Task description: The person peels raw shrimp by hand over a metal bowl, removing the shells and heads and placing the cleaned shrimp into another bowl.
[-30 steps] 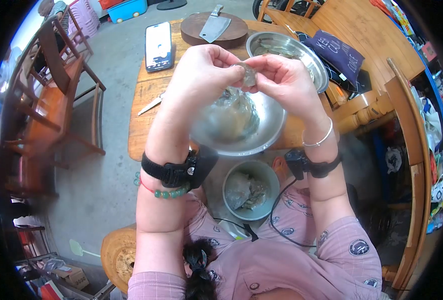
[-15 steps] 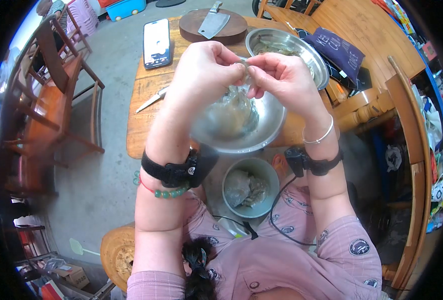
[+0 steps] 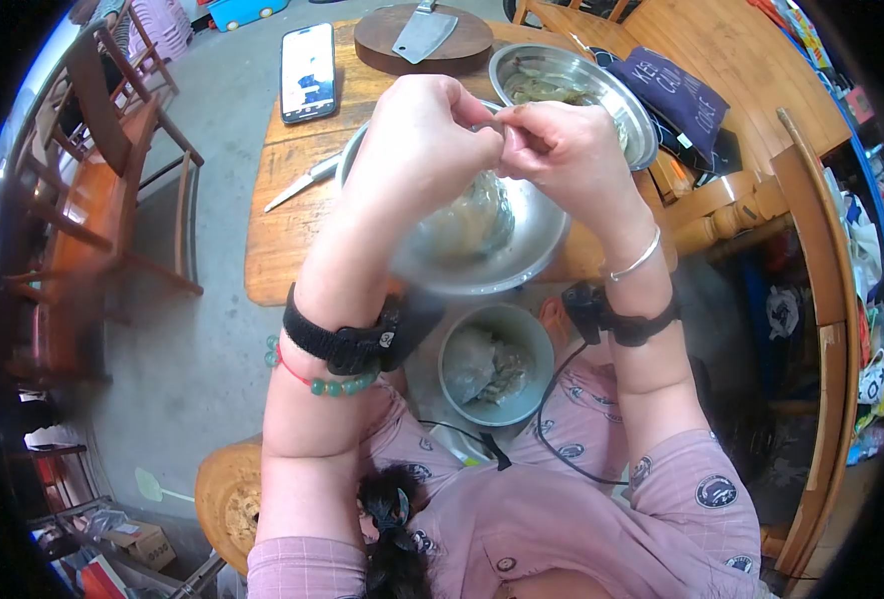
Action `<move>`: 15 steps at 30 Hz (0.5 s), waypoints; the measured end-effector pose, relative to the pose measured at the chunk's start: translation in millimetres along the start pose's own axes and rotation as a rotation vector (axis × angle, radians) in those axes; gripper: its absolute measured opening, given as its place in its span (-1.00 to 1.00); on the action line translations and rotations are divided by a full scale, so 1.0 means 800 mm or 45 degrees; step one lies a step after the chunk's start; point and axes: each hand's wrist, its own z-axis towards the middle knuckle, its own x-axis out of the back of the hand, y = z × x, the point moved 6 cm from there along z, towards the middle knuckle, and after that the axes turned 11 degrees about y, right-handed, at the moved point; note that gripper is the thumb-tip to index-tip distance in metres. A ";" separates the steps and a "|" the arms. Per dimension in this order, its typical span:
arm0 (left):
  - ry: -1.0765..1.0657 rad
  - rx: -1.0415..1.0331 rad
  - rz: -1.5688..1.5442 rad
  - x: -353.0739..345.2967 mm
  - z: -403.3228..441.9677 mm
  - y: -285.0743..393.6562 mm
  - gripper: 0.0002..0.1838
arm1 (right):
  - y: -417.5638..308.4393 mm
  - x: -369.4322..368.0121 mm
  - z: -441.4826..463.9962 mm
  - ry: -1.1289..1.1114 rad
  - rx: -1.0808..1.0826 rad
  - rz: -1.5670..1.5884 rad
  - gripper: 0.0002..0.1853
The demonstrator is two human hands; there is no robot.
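My left hand (image 3: 422,140) and my right hand (image 3: 567,150) meet fingertip to fingertip above a large metal bowl (image 3: 540,240). Pinched between them is a small greyish thing, apparently a shrimp, mostly covered by the fingers. Both hands are closed on it. Inside the large bowl lies a clear, wet-looking mass (image 3: 482,222), perhaps a plastic bag with something pale in it. Behind my right hand, a second metal bowl (image 3: 643,135) holds grey-green shrimp (image 3: 552,88).
A knife (image 3: 302,187) lies left of the large bowl, near a phone (image 3: 308,80). A cleaver (image 3: 425,40) rests on a round chopping board (image 3: 374,40). Between my knees stands a bucket (image 3: 448,364) with scraps and plastic. A dark pouch (image 3: 673,105) is at the right.
My right fingers have curled in more, and the small thing is more hidden. The view has shifted slightly, so the table and bucket sit a little higher in the picture.
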 end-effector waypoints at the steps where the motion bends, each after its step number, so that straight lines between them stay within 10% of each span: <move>1: 0.002 0.010 -0.028 0.000 0.000 0.000 -0.79 | 0.002 0.000 -0.001 -0.024 -0.031 0.007 -0.86; 4: 0.012 0.024 -0.084 0.000 0.005 -0.006 -0.78 | 0.014 -0.002 -0.006 -0.081 -0.484 0.429 -0.85; 15: -0.013 0.069 -0.127 0.003 0.003 -0.007 -0.77 | 0.012 -0.004 -0.009 -0.125 -0.587 0.547 -0.83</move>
